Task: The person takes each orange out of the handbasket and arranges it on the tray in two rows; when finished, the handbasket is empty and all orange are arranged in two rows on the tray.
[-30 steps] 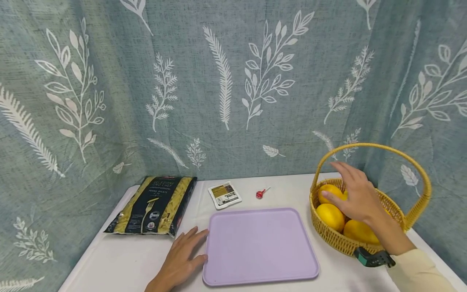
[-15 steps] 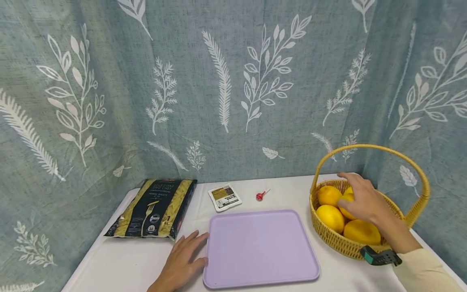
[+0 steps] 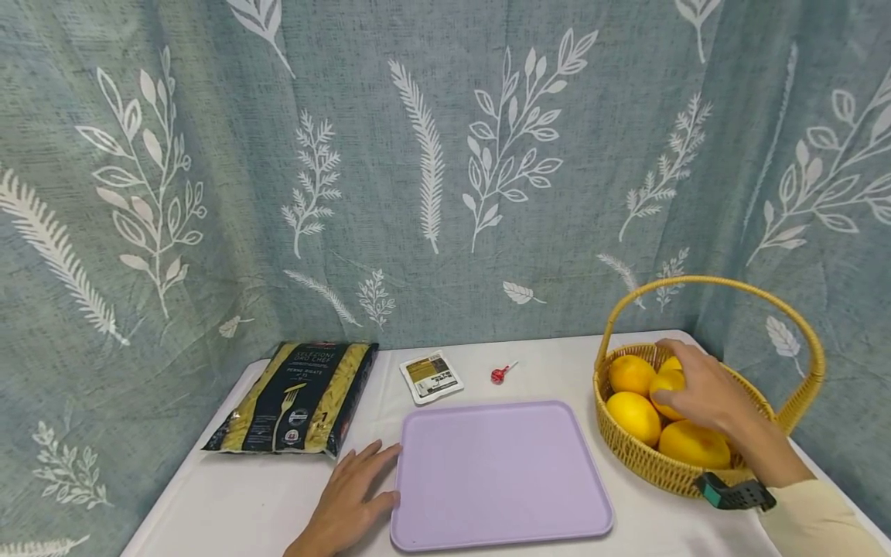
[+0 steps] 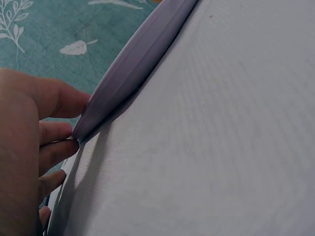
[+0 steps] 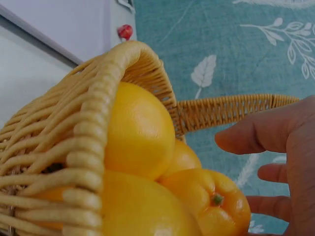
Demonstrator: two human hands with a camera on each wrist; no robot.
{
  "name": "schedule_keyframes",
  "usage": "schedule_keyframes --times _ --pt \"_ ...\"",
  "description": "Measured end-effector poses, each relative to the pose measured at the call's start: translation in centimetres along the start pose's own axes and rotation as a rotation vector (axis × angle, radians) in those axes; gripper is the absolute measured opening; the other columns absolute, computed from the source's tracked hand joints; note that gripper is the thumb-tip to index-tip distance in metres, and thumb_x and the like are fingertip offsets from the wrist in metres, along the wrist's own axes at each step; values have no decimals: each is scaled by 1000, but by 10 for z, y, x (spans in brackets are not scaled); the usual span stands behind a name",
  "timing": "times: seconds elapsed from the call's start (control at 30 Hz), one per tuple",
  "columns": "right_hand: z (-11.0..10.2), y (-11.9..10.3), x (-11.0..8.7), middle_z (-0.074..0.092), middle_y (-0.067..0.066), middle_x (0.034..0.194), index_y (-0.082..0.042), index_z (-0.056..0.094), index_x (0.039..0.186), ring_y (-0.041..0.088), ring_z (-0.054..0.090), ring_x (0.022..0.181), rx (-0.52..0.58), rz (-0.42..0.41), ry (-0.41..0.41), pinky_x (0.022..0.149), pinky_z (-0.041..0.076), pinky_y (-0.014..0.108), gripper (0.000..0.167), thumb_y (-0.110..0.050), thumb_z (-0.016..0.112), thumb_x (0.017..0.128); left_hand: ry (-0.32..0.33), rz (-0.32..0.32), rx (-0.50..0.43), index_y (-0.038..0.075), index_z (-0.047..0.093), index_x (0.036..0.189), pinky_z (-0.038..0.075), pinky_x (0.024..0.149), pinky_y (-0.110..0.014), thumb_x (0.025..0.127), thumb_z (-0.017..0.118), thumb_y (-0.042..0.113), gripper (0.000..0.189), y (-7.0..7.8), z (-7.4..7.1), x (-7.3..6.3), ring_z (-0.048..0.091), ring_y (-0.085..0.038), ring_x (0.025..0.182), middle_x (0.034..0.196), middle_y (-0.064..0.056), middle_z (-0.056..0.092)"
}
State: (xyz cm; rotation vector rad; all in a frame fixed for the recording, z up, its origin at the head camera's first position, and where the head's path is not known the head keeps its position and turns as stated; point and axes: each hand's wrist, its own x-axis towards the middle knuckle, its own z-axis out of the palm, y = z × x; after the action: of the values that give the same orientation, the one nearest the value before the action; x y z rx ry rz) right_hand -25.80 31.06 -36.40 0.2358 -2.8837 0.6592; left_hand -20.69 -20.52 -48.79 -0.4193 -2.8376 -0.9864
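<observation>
In the head view a wicker basket (image 3: 629,452) of yellow-orange fruit stands on the right. My right hand (image 3: 706,391) reaches in over the fruit from the right, fingers spread beside an orange (image 3: 667,384). That orange shows a small green stem end (image 5: 216,199) in the right wrist view, where the thumb (image 5: 241,135) is apart from it and other fingers lie behind it. Around it are a rounder orange (image 5: 140,130) and a longer yellow fruit (image 3: 694,445). My left hand (image 3: 348,495) rests with fingertips at the left rim of a lilac tray (image 3: 501,476).
A bag of penne pasta (image 3: 295,398) lies at the left. Behind the tray are a small flat white-and-gold packet (image 3: 431,377) and a red lollipop (image 3: 499,375). The basket's tall handle (image 3: 710,280) arches over the fruit. A patterned curtain (image 3: 445,170) closes the back.
My right hand has moved right and lower, from above the basket's fruit down beside the orange. The left hand has stayed at the tray's rim.
</observation>
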Motion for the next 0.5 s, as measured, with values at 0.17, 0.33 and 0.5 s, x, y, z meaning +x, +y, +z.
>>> schedule_keyframes --times 0.17,0.33,0.5 --pt "3 6 -1 41 32 149 5 35 151 54 45 128 5 10 -14 97 40 76 82 -28 73 86 -4 -8 0 14 58 144 14 126 -57 85 67 25 61 1 -1 0 38 -35 147 149 -10 55" --pt "4 13 -1 41 33 148 4 35 151 56 44 128 29 15 -27 97 40 75 85 -33 75 86 -6 -7 -6 14 58 144 14 126 -57 85 67 26 61 2 -1 -1 38 -34 147 148 -9 56" --pt "4 17 -3 41 36 146 4 33 152 58 44 125 52 49 -44 95 40 76 89 -40 75 87 -7 -7 -10 15 58 144 13 126 -57 85 67 26 61 2 -1 -1 37 -34 147 149 -8 55"
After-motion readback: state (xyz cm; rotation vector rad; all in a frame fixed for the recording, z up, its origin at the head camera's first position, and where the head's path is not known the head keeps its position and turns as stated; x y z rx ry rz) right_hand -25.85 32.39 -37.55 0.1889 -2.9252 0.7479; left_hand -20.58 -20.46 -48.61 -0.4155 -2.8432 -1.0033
